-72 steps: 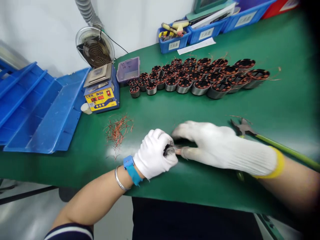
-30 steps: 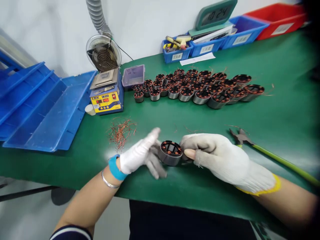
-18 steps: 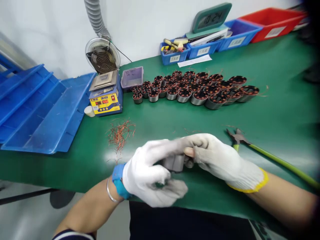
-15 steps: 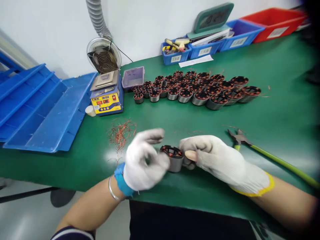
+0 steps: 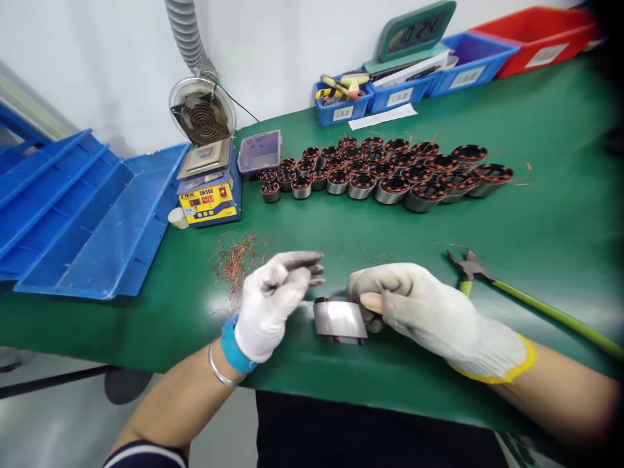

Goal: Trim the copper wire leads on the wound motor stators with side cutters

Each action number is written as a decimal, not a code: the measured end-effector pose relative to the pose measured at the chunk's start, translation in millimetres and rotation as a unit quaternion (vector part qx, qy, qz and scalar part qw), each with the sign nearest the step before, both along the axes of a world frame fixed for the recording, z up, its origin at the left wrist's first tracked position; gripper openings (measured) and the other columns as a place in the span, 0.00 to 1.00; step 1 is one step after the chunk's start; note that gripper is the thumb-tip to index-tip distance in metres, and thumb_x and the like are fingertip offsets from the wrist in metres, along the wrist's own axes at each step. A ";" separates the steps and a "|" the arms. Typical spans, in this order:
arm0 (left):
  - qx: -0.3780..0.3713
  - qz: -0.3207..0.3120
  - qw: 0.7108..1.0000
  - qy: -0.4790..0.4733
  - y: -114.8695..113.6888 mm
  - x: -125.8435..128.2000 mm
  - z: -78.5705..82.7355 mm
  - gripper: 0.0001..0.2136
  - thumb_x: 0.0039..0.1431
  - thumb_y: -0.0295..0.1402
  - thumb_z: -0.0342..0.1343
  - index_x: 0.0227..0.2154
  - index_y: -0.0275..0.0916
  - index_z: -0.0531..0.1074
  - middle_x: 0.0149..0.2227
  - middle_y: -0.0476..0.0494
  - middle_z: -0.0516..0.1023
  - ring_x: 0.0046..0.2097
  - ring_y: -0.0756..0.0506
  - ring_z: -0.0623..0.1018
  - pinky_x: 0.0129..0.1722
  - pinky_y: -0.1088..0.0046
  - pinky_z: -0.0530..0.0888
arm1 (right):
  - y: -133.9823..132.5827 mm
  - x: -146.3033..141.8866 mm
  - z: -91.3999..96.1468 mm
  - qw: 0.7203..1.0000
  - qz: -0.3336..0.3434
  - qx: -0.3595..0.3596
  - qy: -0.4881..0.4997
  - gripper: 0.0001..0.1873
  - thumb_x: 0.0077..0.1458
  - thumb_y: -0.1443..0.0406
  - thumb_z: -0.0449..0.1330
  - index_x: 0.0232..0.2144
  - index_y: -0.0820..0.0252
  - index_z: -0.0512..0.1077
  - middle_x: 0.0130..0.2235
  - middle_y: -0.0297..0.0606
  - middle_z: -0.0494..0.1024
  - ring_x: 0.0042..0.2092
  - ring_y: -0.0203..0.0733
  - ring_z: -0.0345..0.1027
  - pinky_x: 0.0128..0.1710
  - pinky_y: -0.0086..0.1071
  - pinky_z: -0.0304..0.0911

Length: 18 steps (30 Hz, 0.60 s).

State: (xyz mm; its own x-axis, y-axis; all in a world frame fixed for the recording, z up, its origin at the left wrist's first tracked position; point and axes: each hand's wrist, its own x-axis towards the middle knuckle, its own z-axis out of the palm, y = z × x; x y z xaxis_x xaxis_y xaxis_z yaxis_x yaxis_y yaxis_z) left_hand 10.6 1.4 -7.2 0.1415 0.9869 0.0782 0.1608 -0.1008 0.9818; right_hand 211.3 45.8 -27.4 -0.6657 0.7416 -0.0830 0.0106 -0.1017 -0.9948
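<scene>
My right hand [image 5: 429,312], in a white glove, grips a metal motor stator [image 5: 340,320] just above the green bench [image 5: 302,221]; only its shiny steel side shows. My left hand [image 5: 273,300], gloved too, is just left of the stator with its fingers apart and holds nothing. A pile of cut copper wire bits [image 5: 237,256] lies behind my left hand. Green-handled cutters [image 5: 480,273] lie to the right of my right hand.
Several wound stators [image 5: 385,170] stand in rows mid-bench. A solder pot [image 5: 208,188] with a fume fan [image 5: 202,120] and a small purple tray [image 5: 259,151] stand behind left. Blue trays [image 5: 73,214] lie left. Blue and red bins [image 5: 404,88] and a clock [image 5: 414,31] line the wall.
The stator has been turned so its steel side faces me instead of its copper top. My left hand has let go of it and drawn back to the left.
</scene>
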 end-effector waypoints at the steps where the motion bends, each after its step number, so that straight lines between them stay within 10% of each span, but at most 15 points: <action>1: -0.037 -0.048 0.998 -0.026 1.5 -0.3 -1.5 0.21 0.64 0.50 0.49 0.44 0.36 0.72 0.42 0.37 0.78 0.43 0.40 0.79 0.43 0.59 0.79 | -0.6 0.1 0.2 1.000 0.002 0.021 -0.016 0.26 0.51 0.45 0.61 0.19 0.61 0.67 0.20 0.35 0.67 0.22 0.33 0.55 0.21 0.30 0.51; 4: -0.097 -0.166 0.981 0.031 5.6 -0.9 -8.5 0.16 0.58 0.44 0.58 0.41 0.35 0.73 0.35 0.42 0.78 0.37 0.42 0.79 0.40 0.64 0.79 | -1.5 -0.7 -1.5 0.997 -0.008 0.052 -0.057 0.25 0.51 0.46 0.61 0.20 0.61 0.68 0.20 0.34 0.66 0.22 0.33 0.54 0.21 0.29 0.49; 10: 0.256 -0.026 0.936 0.240 3.3 -0.1 -25.9 0.24 0.50 0.36 0.65 0.50 0.40 0.67 0.47 0.38 0.78 0.47 0.39 0.79 0.50 0.59 0.76 | 2.8 -3.9 -9.0 0.998 0.003 -0.053 -0.022 0.25 0.49 0.44 0.60 0.21 0.60 0.66 0.21 0.36 0.70 0.21 0.34 0.58 0.21 0.30 0.54; 13: 0.253 -0.001 0.929 0.269 3.3 -0.6 -27.8 0.23 0.52 0.39 0.65 0.50 0.40 0.66 0.45 0.40 0.78 0.45 0.41 0.79 0.47 0.62 0.77 | 7.8 2.9 -5.4 0.979 -0.037 0.148 -0.133 0.19 0.56 0.50 0.56 0.27 0.60 0.71 0.28 0.41 0.76 0.28 0.41 0.68 0.27 0.35 0.64; 18: 0.168 0.014 0.944 0.285 5.0 -0.6 -24.7 0.23 0.52 0.41 0.65 0.48 0.40 0.67 0.44 0.43 0.78 0.45 0.42 0.79 0.47 0.63 0.76 | 10.7 8.7 -1.2 0.736 -0.125 0.634 -0.200 0.15 0.57 0.61 0.57 0.45 0.61 0.73 0.46 0.49 0.78 0.51 0.55 0.70 0.59 0.58 0.55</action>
